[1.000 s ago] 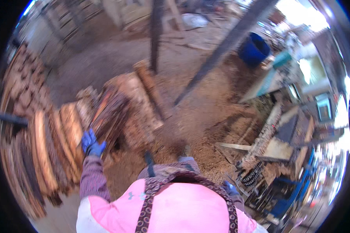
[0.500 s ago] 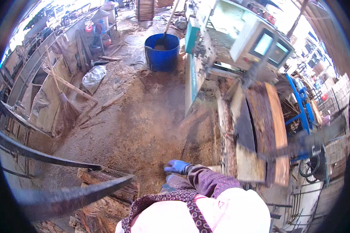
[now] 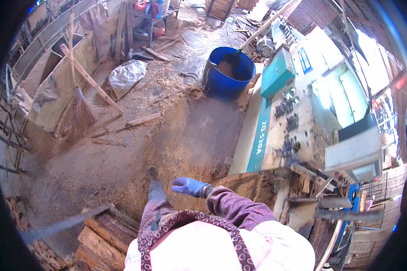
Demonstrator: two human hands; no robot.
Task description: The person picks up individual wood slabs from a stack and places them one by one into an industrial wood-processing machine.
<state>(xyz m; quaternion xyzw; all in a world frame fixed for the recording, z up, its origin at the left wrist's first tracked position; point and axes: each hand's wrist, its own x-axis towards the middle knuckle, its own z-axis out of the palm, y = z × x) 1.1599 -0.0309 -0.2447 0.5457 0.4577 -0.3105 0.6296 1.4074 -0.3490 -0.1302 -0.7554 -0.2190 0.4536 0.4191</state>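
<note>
My right hand (image 3: 188, 186), in a blue glove below a patterned purple sleeve, hangs in front of my body above the sawdust-strewn floor. Its fingers are loosely stretched and hold nothing visible. No left hand shows. Beside the right hand a lower leg (image 3: 156, 193) in patterned and grey-blue cloth reaches down to a dark shoe. Ahead stands a blue tub (image 3: 230, 84) with sawdust and a long-handled tool (image 3: 262, 29) in it. A large white and teal machine (image 3: 280, 122) takes up the right side.
Stacked timber (image 3: 101, 237) lies at the lower left, with a dark blurred bar (image 3: 68, 229) near it. A twig broom (image 3: 79, 115), a wooden pole (image 3: 92, 81) and a silvery sack (image 3: 127, 76) are farther left. Loose sticks (image 3: 144, 119) lie on the floor.
The view has swung right, so the machine fills more of the right side. My right hand sits farther left in the picture, and the leg and shoe now show.
</note>
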